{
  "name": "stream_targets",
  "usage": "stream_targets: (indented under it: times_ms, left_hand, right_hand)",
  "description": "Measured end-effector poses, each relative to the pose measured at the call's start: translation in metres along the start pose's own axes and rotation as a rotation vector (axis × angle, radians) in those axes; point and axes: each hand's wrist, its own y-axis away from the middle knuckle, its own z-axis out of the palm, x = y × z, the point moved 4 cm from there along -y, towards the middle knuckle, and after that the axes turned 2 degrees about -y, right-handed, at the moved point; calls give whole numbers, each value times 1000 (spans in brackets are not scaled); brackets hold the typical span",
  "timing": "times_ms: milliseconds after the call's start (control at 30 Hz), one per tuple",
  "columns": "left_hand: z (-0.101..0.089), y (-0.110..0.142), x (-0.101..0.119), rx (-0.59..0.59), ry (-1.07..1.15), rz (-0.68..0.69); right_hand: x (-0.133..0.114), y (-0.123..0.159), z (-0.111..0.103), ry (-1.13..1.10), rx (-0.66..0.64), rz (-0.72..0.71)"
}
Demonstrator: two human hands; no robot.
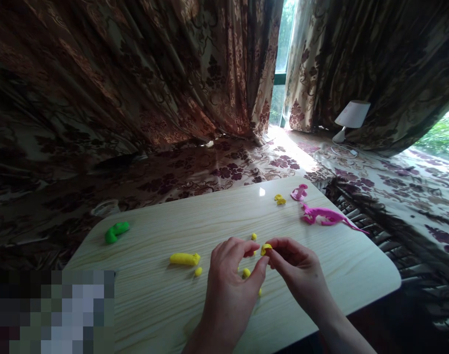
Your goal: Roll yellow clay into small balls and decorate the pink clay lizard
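Between thumb and fingers, my right hand (296, 263) pinches a small curved piece of yellow modelling clay (265, 249). My left hand (229, 270) is beside it, thumb and fingers apart and curved around a gap, holding nothing that I can see. Small yellow clay balls lie under and around the hands, among them one ball (246, 273) seen through the gap and another ball (254, 236) just beyond. Left of my left hand lies a thick yellow clay roll (183, 259), with a loose ball (198, 272) near its end.
A green clay piece (116, 232) lies at the table's left end. Toward the far right are yellow scraps (280, 199), a pale pink clay shape (300, 192) and a stretched magenta clay piece (325, 216) overhanging the edge. A white lamp (352, 115) stands behind the wooden table (150, 295).
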Motion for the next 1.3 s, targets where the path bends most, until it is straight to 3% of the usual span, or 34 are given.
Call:
stream_targets:
  times_ms: [233,933,1100,1300]
  left_hand:
    - [1,1,8,46,-117,121]
    - [4,1,15,66,-169,192]
    - [3,4,9,40,-61,120]
    - [9,7,-1,-89,74,-66]
  right_hand:
    - [4,2,-4,4,-13,13]
    - [7,8,-3,38,-40,11]
    - [7,5,-6,14,-17,46]
    - [5,6,-5,-23,-73,85]
